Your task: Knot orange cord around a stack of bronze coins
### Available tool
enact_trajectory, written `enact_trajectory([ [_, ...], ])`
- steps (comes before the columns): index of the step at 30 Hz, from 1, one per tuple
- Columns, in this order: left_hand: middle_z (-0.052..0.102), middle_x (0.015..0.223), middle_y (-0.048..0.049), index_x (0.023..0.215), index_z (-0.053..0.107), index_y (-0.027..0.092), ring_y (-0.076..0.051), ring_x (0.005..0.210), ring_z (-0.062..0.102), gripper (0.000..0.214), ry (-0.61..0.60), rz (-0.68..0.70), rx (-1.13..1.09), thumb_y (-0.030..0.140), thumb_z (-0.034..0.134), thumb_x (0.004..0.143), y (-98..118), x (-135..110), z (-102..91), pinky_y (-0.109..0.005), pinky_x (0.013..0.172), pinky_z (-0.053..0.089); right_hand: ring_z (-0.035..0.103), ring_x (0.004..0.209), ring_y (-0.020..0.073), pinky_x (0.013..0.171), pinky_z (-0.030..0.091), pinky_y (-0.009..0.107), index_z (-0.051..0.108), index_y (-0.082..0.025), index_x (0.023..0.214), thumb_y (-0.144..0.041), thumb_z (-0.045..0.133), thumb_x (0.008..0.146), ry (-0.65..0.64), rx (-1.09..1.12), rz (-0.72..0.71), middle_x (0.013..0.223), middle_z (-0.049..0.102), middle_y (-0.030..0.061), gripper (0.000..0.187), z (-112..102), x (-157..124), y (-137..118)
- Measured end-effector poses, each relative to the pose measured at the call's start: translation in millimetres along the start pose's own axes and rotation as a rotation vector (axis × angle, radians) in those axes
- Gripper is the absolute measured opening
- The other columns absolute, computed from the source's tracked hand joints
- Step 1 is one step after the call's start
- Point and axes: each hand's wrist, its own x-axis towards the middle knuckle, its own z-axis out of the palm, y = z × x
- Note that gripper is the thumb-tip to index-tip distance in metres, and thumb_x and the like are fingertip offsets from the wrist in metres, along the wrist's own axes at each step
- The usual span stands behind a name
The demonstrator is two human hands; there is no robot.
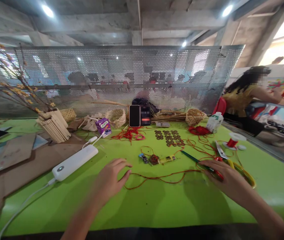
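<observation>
My left hand [113, 176] hovers low over the green table, thumb and fingers apart and nothing between them. Just right of its fingertips, a thin red cord [165, 175] trails across to my right hand [225, 175]. That hand has its thumb and fingers round a slim dark-green pen-like stick [189, 156] with a red end; the fingers partly cover it. Between the hands, farther back, lie a knotted cord piece with a coin [154, 159], a small blue-and-dark clip-like item [143, 158] and a yellowish clear strip [166, 160]. Yellow-handled scissors [243, 173] lie beside my right hand.
Several bronze coins [173, 137] lie in rows behind, near red cord piles [129, 134]. A cord spool [232, 141] and bottle [214, 122] stand right. Left are a white power bank-like device [75, 162], juice carton [103, 127] and stick holder [54, 126]. A person [249, 90] sits right.
</observation>
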Motion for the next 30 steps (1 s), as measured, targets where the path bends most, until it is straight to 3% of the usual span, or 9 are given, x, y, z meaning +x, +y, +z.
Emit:
enact_trajectory([
  [3,0.072,0.090,-0.0048,0.089,0.071,0.026,-0.025,0.083,0.065,0.016,-0.045,0.037,-0.004,0.022,0.057,0.081,10.8,23.1,10.3,-0.034,0.075,0.047,0.064,0.099,0.0256,0.089,0.050,0.042,0.066,-0.020,0.107,-0.027,0.046,0.087,-0.014,-0.054,-0.051,0.108,0.068,0.0097,0.030,6.0,22.5,-22.3],
  [7,0.071,0.079,-0.0043,0.076,0.071,0.025,-0.025,0.075,0.064,0.014,-0.104,0.095,-0.057,0.014,0.063,0.072,24.3,58.4,37.5,-0.032,0.071,0.047,0.059,0.106,0.0258,0.092,0.047,0.042,0.060,-0.019,0.119,-0.024,0.052,0.086,-0.202,-0.104,-0.159,0.116,0.065,0.0107,0.034,31.3,62.1,-60.1],
  [10,0.070,0.083,-0.0055,0.079,0.070,0.024,-0.027,0.082,0.063,0.022,-0.129,0.109,-0.032,0.007,0.063,0.067,23.8,73.9,53.2,-0.032,0.074,0.047,0.060,0.102,0.0245,0.090,0.046,0.039,0.065,-0.021,0.111,-0.019,0.060,0.082,-0.258,-0.122,-0.190,0.109,0.067,0.0080,0.030,49.0,77.8,-72.7],
  [13,0.069,0.081,-0.0048,0.077,0.069,0.025,-0.026,0.080,0.063,0.028,-0.157,0.111,0.008,0.002,0.058,0.064,14.5,76.0,53.2,-0.032,0.072,0.046,0.062,0.097,0.0239,0.085,0.046,0.039,0.068,-0.021,0.100,-0.020,0.059,0.083,-0.276,-0.138,-0.185,0.101,0.069,0.0072,0.019,50.9,74.5,-68.0],
  [17,0.065,0.070,-0.0056,0.064,0.065,0.023,-0.027,0.071,0.062,0.031,-0.164,0.069,0.074,-0.004,0.050,0.063,1.3,69.0,36.9,-0.036,0.069,0.044,0.061,0.098,0.0256,0.085,0.046,0.041,0.067,-0.021,0.102,-0.021,0.058,0.085,-0.263,-0.196,-0.127,0.102,0.068,0.0090,0.020,36.2,57.1,-45.9],
  [21,0.066,0.074,-0.0084,0.069,0.066,0.021,-0.032,0.079,0.062,0.028,-0.173,0.066,0.133,-0.003,0.054,0.062,2.6,70.3,31.8,-0.042,0.073,0.043,0.061,0.097,0.0262,0.086,0.046,0.042,0.069,-0.021,0.099,-0.022,0.057,0.084,-0.224,-0.249,-0.081,0.102,0.067,0.0091,0.019,28.8,55.1,-36.1],
  [26,0.069,0.085,-0.0086,0.079,0.068,0.022,-0.030,0.084,0.062,0.016,-0.205,0.151,0.143,0.011,0.058,0.073,15.1,82.3,50.4,-0.040,0.075,0.044,0.059,0.100,0.0255,0.088,0.043,0.041,0.068,-0.021,0.102,-0.026,0.059,0.083,-0.302,-0.169,-0.163,0.104,0.066,0.0086,0.021,44.2,82.0,-68.1],
  [30,0.069,0.092,-0.0111,0.091,0.067,0.018,-0.030,0.090,0.061,0.019,-0.171,0.164,0.150,0.011,0.053,0.080,11.0,84.4,60.1,-0.042,0.080,0.044,0.060,0.094,0.0246,0.084,0.042,0.037,0.069,-0.019,0.089,-0.017,0.060,0.081,-0.377,-0.137,-0.211,0.095,0.067,0.0075,0.012,60.3,98.7,-88.4],
])
